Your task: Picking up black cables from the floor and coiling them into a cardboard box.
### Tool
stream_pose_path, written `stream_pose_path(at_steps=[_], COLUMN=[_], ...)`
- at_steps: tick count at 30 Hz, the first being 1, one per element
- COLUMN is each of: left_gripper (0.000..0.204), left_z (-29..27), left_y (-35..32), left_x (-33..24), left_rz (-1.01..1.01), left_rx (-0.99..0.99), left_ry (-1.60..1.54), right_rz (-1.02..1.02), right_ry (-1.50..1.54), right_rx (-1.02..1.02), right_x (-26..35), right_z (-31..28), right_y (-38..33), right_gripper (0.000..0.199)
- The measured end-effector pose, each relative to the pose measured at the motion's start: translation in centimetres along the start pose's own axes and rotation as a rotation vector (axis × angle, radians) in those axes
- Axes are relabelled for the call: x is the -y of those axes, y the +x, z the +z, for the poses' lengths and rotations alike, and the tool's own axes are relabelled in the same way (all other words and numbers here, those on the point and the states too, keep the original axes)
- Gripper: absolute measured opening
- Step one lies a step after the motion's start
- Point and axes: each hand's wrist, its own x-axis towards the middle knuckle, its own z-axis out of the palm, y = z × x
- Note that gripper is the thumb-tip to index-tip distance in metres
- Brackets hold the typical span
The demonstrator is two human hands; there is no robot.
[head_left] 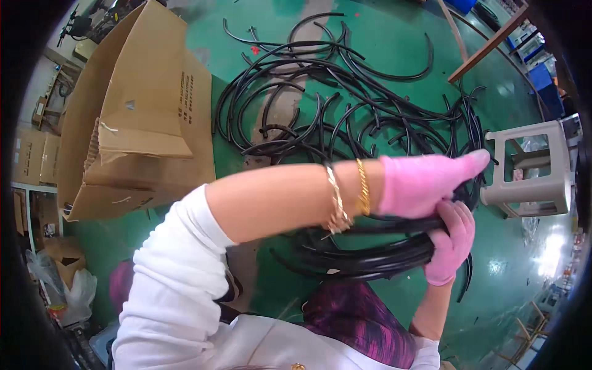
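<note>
Black tube bundle (370, 259), at half past four, is gripped in our right hand (453, 240); our left hand (428, 182), at three o'clock, has a hold we cannot tell. Should our grip slacken, lengths could fan into the loose tangle (320, 61) at one o'clock.

The supporting surface is a green floor (493, 302), smooth and glossy, with a bright reflection at right. A worn grey-brown strip (280, 108) crosses it from far to near. Directly on the floor, centre to far, lies a loose, tangled heap of black tubes (336, 68), mostly curved, ends pointing various ways. Left of the heap stands an open cardboard box (148, 105); at right, a pale plastic stool (560, 172), upright. A small red scrap (254, 50) lies among the far-left tubes.
</note>
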Motion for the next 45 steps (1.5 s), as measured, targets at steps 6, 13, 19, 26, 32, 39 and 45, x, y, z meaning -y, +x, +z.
stream_pose_path(at_steps=[6,13,19,26,32,39,45], left_gripper=[0.039,0.013,0.027,0.021,0.016,0.023,0.032], left_z=[-16.7,-25.7,-27.0,-25.8,-22.8,-7.3,-6.7], left_y=[-4.1,-8.4,-7.7,-9.6,-8.5,-6.7,-7.6], left_x=[4.4,17.4,13.3,19.1,15.3,7.8,6.2], left_rz=[0.270,-0.287,-0.164,-0.260,0.066,0.226,0.127], left_rx=[-0.243,-0.223,-0.020,-0.053,-0.305,-0.355,-0.208], left_ry=[1.432,2.178,2.166,2.297,2.038,1.653,1.665], right_rz=[0.062,0.109,0.214,0.087,0.219,0.741,0.212], right_ry=[0.140,0.120,0.353,0.401,0.462,0.718,0.234], right_rx=[-0.285,-0.073,0.103,0.225,0.270,0.276,0.239], right_x=[-1.1,0.5,0.8,1.9,2.0,3.6,1.4], right_z=[-1.5,-1.8,0.8,3.7,4.4,5.3,3.8], right_y=[-2.7,-1.8,-1.7,-1.9,-4.1,-2.3,-1.9], right_gripper=[0.023,0.032,0.028,0.041,0.035,0.021,0.027])
